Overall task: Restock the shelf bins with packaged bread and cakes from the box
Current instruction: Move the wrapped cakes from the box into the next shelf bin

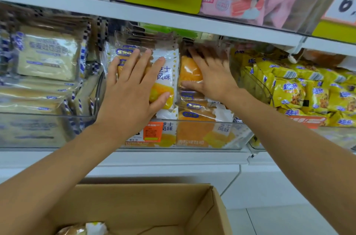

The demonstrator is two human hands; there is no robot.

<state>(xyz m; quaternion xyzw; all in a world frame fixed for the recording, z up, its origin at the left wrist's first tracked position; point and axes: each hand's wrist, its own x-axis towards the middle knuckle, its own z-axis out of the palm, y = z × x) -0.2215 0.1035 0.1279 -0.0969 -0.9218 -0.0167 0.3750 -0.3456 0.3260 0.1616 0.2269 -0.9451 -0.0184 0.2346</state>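
A white store shelf (173,17) fills the upper view. At 6 o'clock, below my arms, sits an open cardboard box (154,205). Straight ahead at 12 o'clock is a clear plastic bin (202,120), stacked above its front rim with orange-and-white bread packs.

My left hand (133,88) lies flat, fingers spread and straight, pressing on the top left pack (165,72). My right hand (213,76) is blurred but also looks flat and spread, pressing the neighbouring pack (189,71) at its 3 o'clock. Neither hand is curled around anything; both push, neither grips.

I judge these risks:
- The stack rises above the rim, so when I lift my palms the slick wrappers may slide forward and drop toward the box or the floor.
- Pressing too hard could crush the soft bread inside.
- A sideways shove could push a pack over the divider into the toast bin (48,57) at 9 o'clock, or toward the yellow snack packs (298,90) at 3 o'clock.

One more pack (86,230) shows at the box's 7 o'clock corner, waiting, and the bin has little room left for it.
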